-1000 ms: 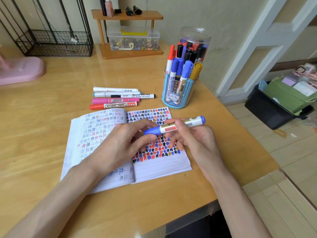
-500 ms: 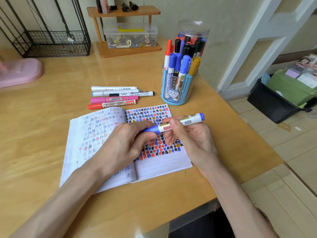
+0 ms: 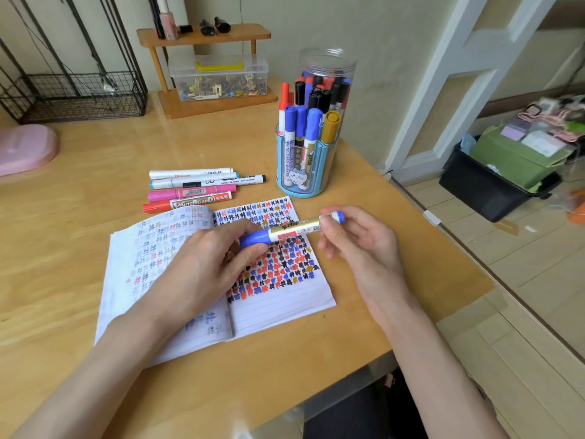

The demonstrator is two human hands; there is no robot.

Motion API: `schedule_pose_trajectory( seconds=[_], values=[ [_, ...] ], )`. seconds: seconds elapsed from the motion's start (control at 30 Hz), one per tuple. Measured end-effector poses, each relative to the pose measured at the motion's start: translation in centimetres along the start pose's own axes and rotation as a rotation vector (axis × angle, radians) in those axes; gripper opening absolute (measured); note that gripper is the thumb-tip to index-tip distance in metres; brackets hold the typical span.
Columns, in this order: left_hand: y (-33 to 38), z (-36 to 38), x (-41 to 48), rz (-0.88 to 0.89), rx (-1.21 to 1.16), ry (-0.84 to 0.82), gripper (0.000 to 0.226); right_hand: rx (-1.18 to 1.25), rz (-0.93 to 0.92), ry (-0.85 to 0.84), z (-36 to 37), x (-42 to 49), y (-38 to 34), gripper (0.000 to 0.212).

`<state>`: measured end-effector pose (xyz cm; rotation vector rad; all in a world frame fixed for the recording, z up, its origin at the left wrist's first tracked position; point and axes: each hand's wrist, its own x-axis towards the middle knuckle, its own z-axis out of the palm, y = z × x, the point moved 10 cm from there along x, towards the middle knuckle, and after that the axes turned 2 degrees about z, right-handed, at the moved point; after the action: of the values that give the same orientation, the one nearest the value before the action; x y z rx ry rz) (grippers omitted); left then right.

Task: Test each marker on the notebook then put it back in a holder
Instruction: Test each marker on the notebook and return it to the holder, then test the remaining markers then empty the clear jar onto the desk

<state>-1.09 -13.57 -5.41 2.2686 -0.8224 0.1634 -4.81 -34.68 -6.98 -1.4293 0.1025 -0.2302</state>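
Beneath both hands lies the open notebook point(image 3: 278, 308), with the holder point(image 3: 300, 182) beyond the right hand point(image 3: 364, 245). Between the hands, the marker point(image 3: 294, 231) spans sideways. The left hand point(image 3: 205, 267) grips its blue cap point(image 3: 253, 239) and the right pinches its tail, so uncapping likely means pulling apart.

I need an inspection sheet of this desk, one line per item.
Surface: light wooden desk.
Job's things: open lined notebook, colour marks on its pages; blue-capped marker with gold label, cap on; blue plastic holder and clear plastic jar, both holding markers; loose markers lying beyond the notebook.
Clutter: pink plastic object, black wire basket, wooden shelf.
Hands: left hand pinches the cap, right hand the barrel end.
Cables: nothing seen.
Surroundings: black bin on the tiled floor.
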Motion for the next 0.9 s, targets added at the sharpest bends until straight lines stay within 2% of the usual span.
schedule_pose_trajectory(
  seconds=[0.17, 0.33, 0.47, 0.63, 0.77, 0.9],
  values=[
    [0.5, 1.0, 0.3, -0.014, -0.029, -0.021, 0.047, -0.044, -0.067, 0.062, -2.4, -1.0, -2.1, 0.023],
    [3.9, 4.5, 1.4, 0.059, -0.012, -0.147, 0.025, -0.111, -0.113, 0.174, -6.2, -2.5, -4.1, 0.015],
    [8.4, 8.9, 2.5, 0.157, -0.101, -0.190, 0.020, -0.145, -0.160, 0.326, -10.8, -4.8, -5.5, 0.025],
    [11.3, 13.3, 3.2, 0.243, -0.098, -0.177, 0.020, -0.205, -0.238, 0.471, -16.9, -8.7, -8.1, 0.027],
    [12.6, 14.8, 3.4, 0.291, -0.022, -0.188, 0.029, -0.195, -0.287, 0.603, -21.7, -11.9, -9.2, 0.016],
    [13.2, 15.3, 3.4, 0.297, 0.024, -0.197, 0.031, -0.267, -0.256, 0.620, -24.5, -14.1, -7.8, 0.007]
  ],
)
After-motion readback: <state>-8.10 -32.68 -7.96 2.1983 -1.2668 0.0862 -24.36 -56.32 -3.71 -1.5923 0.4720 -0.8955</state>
